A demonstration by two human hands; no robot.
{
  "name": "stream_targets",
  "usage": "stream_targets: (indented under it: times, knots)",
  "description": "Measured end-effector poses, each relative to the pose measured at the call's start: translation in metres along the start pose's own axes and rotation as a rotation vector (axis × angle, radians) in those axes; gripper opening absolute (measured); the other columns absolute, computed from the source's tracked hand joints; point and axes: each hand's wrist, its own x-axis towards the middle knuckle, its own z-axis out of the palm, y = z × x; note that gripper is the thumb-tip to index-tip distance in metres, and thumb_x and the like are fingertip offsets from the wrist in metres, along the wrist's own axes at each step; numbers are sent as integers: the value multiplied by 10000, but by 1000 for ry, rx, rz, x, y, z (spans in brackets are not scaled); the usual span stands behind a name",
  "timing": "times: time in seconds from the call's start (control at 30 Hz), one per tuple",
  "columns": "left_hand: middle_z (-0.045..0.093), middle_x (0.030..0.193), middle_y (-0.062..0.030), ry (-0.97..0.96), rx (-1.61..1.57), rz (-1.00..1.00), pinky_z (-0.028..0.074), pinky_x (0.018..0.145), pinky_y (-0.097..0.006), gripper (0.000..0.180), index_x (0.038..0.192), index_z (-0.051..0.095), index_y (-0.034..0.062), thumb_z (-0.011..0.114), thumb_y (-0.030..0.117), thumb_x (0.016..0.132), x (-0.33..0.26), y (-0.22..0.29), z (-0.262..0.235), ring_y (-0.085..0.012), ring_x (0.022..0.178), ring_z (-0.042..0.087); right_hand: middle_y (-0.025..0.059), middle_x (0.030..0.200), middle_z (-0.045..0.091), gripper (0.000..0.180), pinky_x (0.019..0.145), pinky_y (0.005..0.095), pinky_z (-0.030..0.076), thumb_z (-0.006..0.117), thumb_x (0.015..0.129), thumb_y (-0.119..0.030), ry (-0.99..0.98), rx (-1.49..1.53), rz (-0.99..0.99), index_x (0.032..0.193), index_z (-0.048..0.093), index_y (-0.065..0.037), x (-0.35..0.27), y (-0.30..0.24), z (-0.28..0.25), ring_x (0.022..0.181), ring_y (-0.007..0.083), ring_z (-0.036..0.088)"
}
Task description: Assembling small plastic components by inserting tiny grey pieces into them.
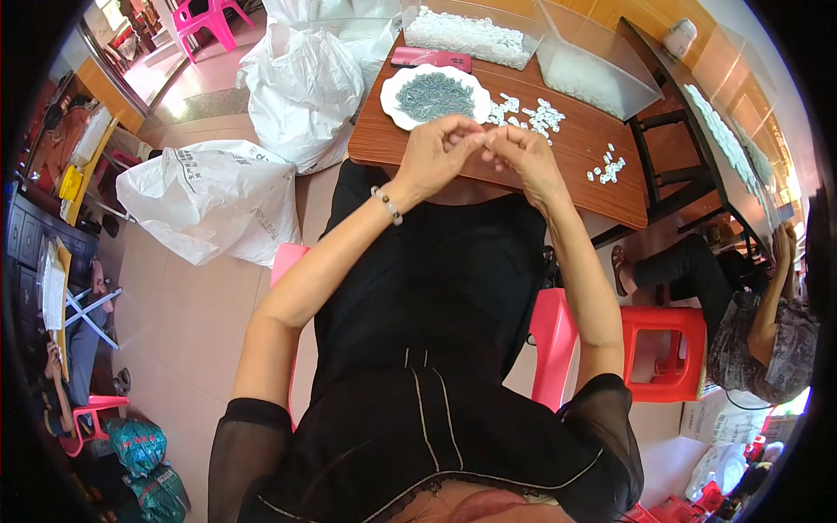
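Note:
My left hand (pixel 429 155) and my right hand (pixel 528 157) meet over the near edge of a brown wooden table (pixel 580 170). Both have thumb and fingers pinched together, fingertips almost touching. Whatever lies between them is too small to make out. Just beyond the left hand stands a white scalloped plate (pixel 389 106) heaped with thin grey metal pieces (pixel 434 94), like small nails or screws. Small white plastic pieces (pixel 545 118) lie scattered past the right hand. Another loose group of white pieces (pixel 609 166) is farther right on the tabletop.
Clear bins (pixel 471 54) of white pieces and a pink case (pixel 432 58) line the table's far side. White sacks (pixel 301 100) stand to the left. A co-worker (pixel 758 340) sits at another table on the right, near a red stool (pixel 664 353).

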Motion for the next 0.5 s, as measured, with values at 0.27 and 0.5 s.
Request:
stream_targets:
  times: [0.27, 0.5]
  knots:
    - [675, 756, -31, 52, -139, -23, 433, 549, -191, 138, 897, 703, -17, 691, 111, 846, -42, 7, 22, -44, 620, 569, -7, 734, 634, 155, 538, 161, 348, 630, 882, -207, -36, 110, 127, 878, 656, -54, -46, 4, -1, 607, 32, 489]
    - [675, 829, -40, 146, -349, -190, 496, 642, -199, 145, 999, 706, 49, 669, 110, 873, -58, 1, 27, -65, 700, 596, 46, 780, 662, 193, 587, 188, 391, 637, 895, -192, -44, 189, 138, 932, 668, -6, -49, 13, 8, 642, 56, 504]
